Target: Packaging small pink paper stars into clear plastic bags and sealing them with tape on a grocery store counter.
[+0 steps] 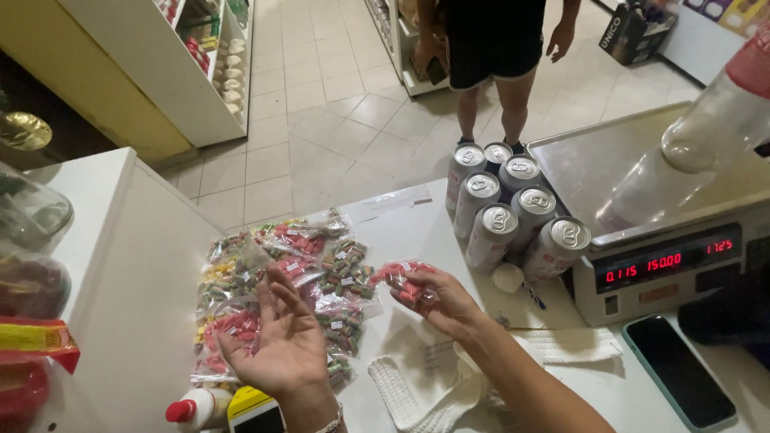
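My left hand (281, 341) is open, palm up, hovering over several clear bags of coloured candies (273, 281) spread on the white counter (144, 265). My right hand (441, 301) grips one small clear bag of pink candies (399, 277) at the right edge of that pile. Both hands are near the front middle of the counter.
Six silver drink cans (513, 212) stand beside a metal scale (642, 192) with a red display; a clear plastic container rests on its pan. A dark phone (682, 373) and white knitted cloth (449, 385) lie near me. A person (497, 56) stands on the tiled floor between shelves.
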